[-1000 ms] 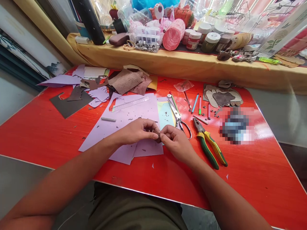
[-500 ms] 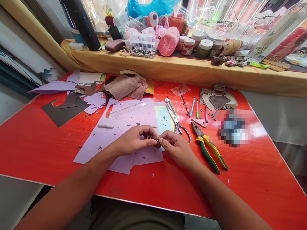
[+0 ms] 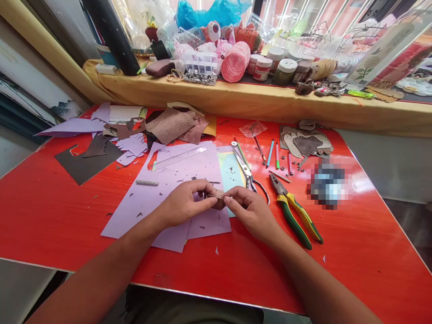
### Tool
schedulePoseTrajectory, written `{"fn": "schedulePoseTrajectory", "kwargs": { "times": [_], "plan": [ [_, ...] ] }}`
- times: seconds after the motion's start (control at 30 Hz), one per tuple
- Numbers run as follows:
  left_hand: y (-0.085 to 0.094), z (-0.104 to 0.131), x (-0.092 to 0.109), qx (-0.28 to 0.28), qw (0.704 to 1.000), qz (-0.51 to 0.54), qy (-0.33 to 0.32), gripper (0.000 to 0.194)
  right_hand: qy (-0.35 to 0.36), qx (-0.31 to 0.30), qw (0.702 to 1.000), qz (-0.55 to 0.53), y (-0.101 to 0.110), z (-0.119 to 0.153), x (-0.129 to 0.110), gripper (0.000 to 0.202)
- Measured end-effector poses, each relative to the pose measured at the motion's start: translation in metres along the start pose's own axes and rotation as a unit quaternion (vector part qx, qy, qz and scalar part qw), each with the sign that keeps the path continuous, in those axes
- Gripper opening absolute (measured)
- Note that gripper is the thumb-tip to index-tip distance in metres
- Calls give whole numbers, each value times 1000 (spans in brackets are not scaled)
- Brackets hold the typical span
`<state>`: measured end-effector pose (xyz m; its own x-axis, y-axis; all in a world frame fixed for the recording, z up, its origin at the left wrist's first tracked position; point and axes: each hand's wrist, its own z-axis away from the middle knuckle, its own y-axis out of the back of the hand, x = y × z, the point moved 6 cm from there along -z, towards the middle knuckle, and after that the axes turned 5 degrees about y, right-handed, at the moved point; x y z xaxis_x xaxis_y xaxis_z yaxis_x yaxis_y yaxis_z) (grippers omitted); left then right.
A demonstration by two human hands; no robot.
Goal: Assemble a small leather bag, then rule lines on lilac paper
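Between my two hands is a small brown leather piece (image 3: 218,204), folded or curved, with its rough side partly showing. My left hand (image 3: 185,204) pinches its left part between thumb and fingers. On the opposite edge, the thumb and fingertips of my right hand (image 3: 251,211) close on the same piece. Fingers cover much of it, so any smaller part in the grip cannot be made out. Beneath the hands lie purple paper sheets (image 3: 182,173) strewn with dark scraps. Just beyond my right hand are scissors (image 3: 248,168), and to its right lie pliers (image 3: 293,207) with green and yellow handles.
A clear ruler (image 3: 180,157) and a grey metal rod (image 3: 147,182) rest on the paper. Leather scraps (image 3: 172,123) are heaped at the back left. Several pens (image 3: 277,155) and cut leather shapes (image 3: 307,141) lie back right. Jars (image 3: 285,71) crowd the sill behind the red table (image 3: 256,274).
The leather piece has turned in my fingers, and more of its rough brown surface now shows between my hands. Both hands keep their pinch; the camera view has shifted slightly.
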<state>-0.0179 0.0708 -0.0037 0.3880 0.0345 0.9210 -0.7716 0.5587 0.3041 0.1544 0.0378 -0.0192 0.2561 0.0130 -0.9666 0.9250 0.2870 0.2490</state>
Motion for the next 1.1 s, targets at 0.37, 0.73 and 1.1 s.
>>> {"fn": "schedulePoseTrajectory", "kwargs": {
  "times": [0.37, 0.73, 1.1],
  "plan": [
    [37, -2, -2, 134, 990, -49, -8, 29, -13, -8, 1000, 10, -2, 1, 5, 21],
    [43, -2, 11, 61, 975, -213, -33, 20, -4, -107, 991, 83, -18, 8, 4, 18],
    [83, -11, -14, 132, 952, -277, 12, 16, -17, -7, 1000, -12, 1, 1, 6, 26]
  ]
}}
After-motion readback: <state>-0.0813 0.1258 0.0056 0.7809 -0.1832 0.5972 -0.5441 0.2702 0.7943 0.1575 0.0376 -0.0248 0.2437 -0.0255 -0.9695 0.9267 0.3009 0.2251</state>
